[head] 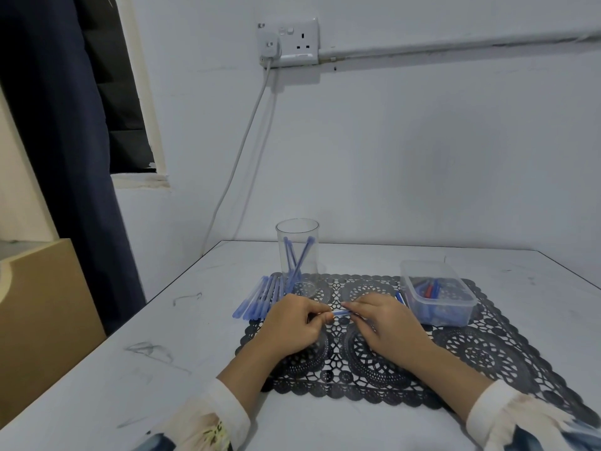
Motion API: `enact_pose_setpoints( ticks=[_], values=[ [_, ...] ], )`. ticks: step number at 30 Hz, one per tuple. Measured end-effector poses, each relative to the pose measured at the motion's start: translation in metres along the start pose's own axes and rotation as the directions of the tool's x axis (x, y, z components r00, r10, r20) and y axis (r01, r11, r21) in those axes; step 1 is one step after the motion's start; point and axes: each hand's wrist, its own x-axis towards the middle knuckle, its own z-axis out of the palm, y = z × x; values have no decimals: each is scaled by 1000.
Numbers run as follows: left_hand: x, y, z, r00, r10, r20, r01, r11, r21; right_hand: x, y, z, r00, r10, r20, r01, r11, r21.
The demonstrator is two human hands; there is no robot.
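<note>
Where the white table (162, 369) runs up to the wall, a black lace mat (487, 353) covers its middle and marks out the working patch, probably so that small parts do not roll off. On the mat's right side sits a clear plastic box (450, 315), open at the top, with blue and red pen parts inside; it lies just beside the right hand, so supplies are within easy reach. At the mat's far edge stands a clear tumbler (297, 249), upright, with a few blue pens leaning in it, likely the place for finished ones. Left of the tumbler, a row of blue pens (260, 299) lies side by side, half on the mat and half on the table, near the left hand.

Both hands meet low over the middle of the mat. The left hand (292, 323) is curled, its thumb and fingers pinching one end of a single blue pen (340, 312). The right hand (387, 323) pinches the other end with its fingertips. That pen lies level between them, only a short stretch showing. Such a two-ended grip suits pushing or twisting parts together, and I judge that to be the step in hand.
</note>
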Motion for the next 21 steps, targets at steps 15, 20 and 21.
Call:
enact_pose_setpoints(
  ticks=[15,20,21],
  values=[
    [1,-2,1,1000,19,-21,-19,1000,-18,1,-2,-5,993,-57,-101,56,998,-13],
    [0,-2,1,999,30,-18,-31,999,-24,1,-1,-4,992,-67,-108,67,998,-9],
    [0,-1,1,999,31,-15,-31,999,-24,1,0,-4,993,-66,-101,67,998,1]
  ],
)
